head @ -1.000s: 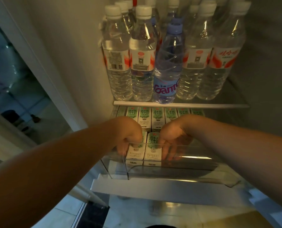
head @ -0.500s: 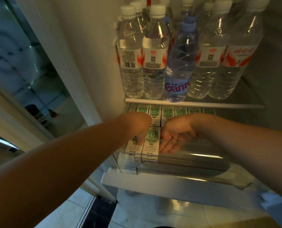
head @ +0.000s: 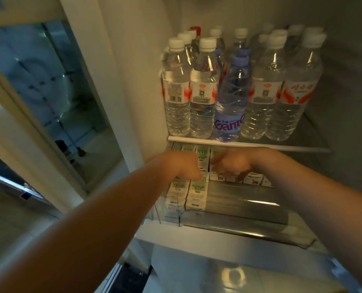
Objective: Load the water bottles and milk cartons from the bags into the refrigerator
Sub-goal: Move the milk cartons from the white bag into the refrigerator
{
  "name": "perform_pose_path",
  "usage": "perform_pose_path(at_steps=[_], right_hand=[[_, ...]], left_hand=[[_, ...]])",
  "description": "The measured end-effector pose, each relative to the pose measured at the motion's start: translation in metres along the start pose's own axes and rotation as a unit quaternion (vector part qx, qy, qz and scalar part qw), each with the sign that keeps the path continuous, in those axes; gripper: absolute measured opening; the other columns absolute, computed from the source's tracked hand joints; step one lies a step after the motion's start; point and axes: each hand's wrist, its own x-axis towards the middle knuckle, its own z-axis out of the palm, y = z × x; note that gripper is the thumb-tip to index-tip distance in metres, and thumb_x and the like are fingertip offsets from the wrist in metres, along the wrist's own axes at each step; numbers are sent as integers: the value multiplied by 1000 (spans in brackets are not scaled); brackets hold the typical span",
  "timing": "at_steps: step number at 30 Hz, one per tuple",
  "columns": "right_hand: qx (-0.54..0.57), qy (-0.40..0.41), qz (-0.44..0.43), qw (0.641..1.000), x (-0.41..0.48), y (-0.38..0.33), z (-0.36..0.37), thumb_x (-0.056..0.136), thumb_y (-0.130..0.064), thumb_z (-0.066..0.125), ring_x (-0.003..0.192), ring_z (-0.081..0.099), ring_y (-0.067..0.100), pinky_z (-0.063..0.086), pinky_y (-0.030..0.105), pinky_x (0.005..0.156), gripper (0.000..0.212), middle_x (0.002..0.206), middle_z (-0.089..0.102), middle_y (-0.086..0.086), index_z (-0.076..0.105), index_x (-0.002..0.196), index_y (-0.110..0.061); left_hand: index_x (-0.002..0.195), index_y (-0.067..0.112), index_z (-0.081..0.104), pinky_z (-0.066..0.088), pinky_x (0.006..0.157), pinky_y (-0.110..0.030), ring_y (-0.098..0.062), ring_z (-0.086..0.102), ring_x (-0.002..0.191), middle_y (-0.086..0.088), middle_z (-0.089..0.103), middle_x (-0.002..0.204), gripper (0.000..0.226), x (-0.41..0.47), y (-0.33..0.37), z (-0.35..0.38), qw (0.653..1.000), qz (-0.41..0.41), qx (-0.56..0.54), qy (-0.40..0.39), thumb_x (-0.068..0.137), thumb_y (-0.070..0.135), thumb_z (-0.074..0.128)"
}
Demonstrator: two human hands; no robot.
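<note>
Several clear water bottles and a blue-tinted bottle stand upright on the glass shelf. Under it, green-and-white milk cartons stand in rows inside the pulled-out clear drawer. Both my hands hover over the cartons just below the shelf edge. My left hand has its fingers curled down, with the tips at a carton top and nothing seen in its grasp. My right hand hangs loose, fingers apart and pointing down, holding nothing.
The fridge's white left wall rises beside my left forearm. A glass-panelled door stands further left. The drawer's right half holds no cartons at the front. Pale floor tiles lie below the drawer.
Both hands have risen from the front cartons toward the shelf edge. The two front cartons now stand free in the drawer. My view has tilted up, showing more of the bottles.
</note>
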Motion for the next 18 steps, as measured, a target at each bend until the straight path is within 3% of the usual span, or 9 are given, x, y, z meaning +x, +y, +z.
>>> perform_pose_path(at_steps=[2,4,7,10,14,18], right_hand=[[12,56,-30,998,-22,-5,-3,99,-20,51,109,56,21,53,41,84,38,123,55,2,49,137,-23],[9,125,-69,990,-40,-6,-1,97,-21,53,106,55,20,50,35,84,39,117,56,-1,52,136,-22],[2,239,-120,964,-62,-6,16,95,-21,54,110,55,20,45,33,94,36,125,60,1,58,131,-20],[-12,321,-138,937,-89,-4,43,92,-25,57,122,54,22,44,38,103,42,135,58,2,55,134,-23],[-48,412,-135,900,-127,1,89,91,-29,58,132,46,24,34,47,110,46,143,52,-4,51,137,-33],[-69,441,-141,884,-166,15,146,91,-31,59,146,21,20,14,48,116,58,158,28,-12,39,145,-36]], left_hand=[[78,18,60,47,72,-34,-24,63,85,-7,63,84,23,-8,-2,2,997,3,-51,55,93,35,62],[71,17,54,47,67,-32,-22,60,77,-5,60,76,32,-22,-2,4,988,11,-92,126,97,35,57],[94,16,65,55,75,-39,-23,65,83,-6,69,90,26,-51,0,13,963,35,-132,231,97,39,54],[115,26,60,53,86,-41,-21,61,97,0,66,112,27,-84,1,32,942,49,-108,314,97,44,51],[125,25,59,42,103,-40,-21,49,122,1,58,128,35,-120,-6,71,900,106,-82,415,96,43,53],[137,25,51,22,118,-52,-26,23,144,-1,42,150,49,-159,-17,124,894,123,-70,425,95,49,46]])
